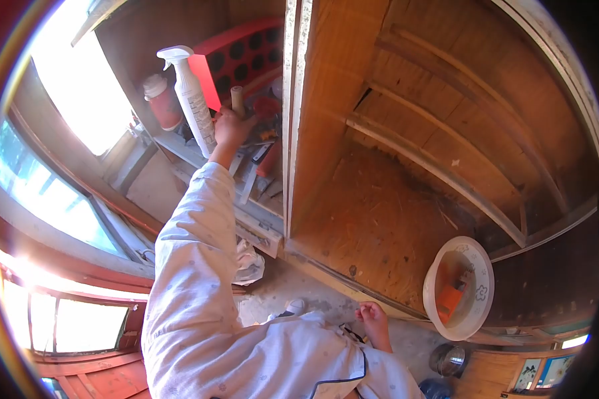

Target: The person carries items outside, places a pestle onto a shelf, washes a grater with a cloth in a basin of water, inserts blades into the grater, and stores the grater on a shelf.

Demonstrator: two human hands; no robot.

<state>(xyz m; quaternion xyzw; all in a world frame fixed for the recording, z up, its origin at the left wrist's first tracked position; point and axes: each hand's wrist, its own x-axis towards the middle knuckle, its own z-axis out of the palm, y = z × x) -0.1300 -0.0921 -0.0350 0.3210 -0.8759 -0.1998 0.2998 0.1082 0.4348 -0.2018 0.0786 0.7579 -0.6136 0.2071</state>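
My left hand (230,130) reaches into the shelf at the upper left, its fingers closed around a pale beige cylinder (237,98) that sticks up above them. What the lower end of that cylinder belongs to is hidden by the hand. Just left of the hand stands a white spray bottle (194,100), and behind it a red and white bottle (161,103). A red box with dark round holes (243,56) is at the back of the shelf. Close to my body, my right hand (374,324) is loosely curled, with nothing visible in it.
Assorted tools lie on the shelf (249,213). A white upright post (293,113) divides it from a wooden compartment (373,213). A white basin (484,299) with an orange-red item inside stands at right. A metal pot (448,360) and a plastic bag (249,265) sit lower down.
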